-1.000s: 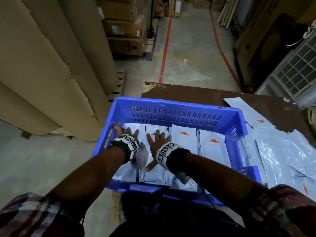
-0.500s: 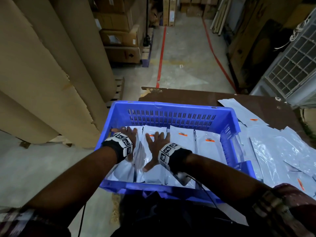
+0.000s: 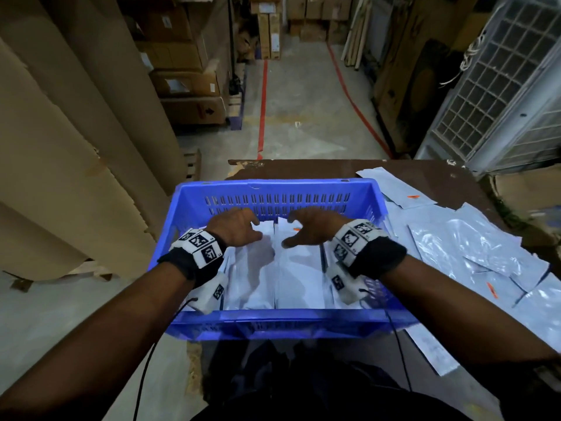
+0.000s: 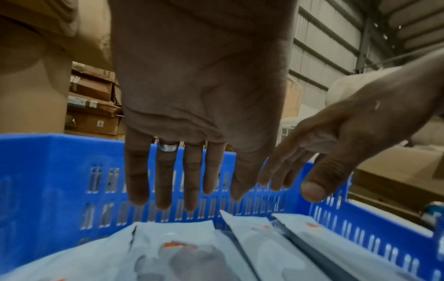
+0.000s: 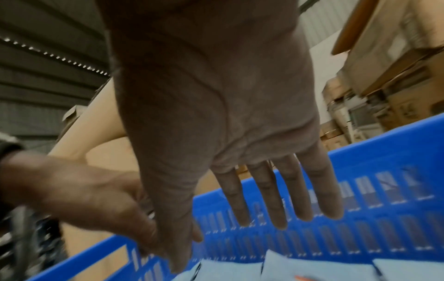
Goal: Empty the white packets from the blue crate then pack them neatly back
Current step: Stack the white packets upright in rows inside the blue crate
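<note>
From the head view, both the left hand (image 3: 235, 226) and right hand (image 3: 314, 227) hover empty over white packets (image 3: 282, 268) lying in rows inside the blue crate (image 3: 282, 325); more loose packets (image 3: 473, 247) lie right of the crate. In the wrist views the fingers (image 4: 165, 176) of the left and the fingers (image 5: 286, 194) of the right hang straight, gripping nothing, above the crate's packets. This looks like the repacking step, and the next move likely calls for fetching loose packets from beside the crate.

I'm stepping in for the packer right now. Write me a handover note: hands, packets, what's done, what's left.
Left hand: open, holding nothing, above the packets in the blue crate.
Right hand: open, holding nothing, beside the left over the crate.
Done: several white packets lie side by side in the crate.
Left: a loose pile of packets on the brown table, to the right of the crate, is not yet packed.
</note>
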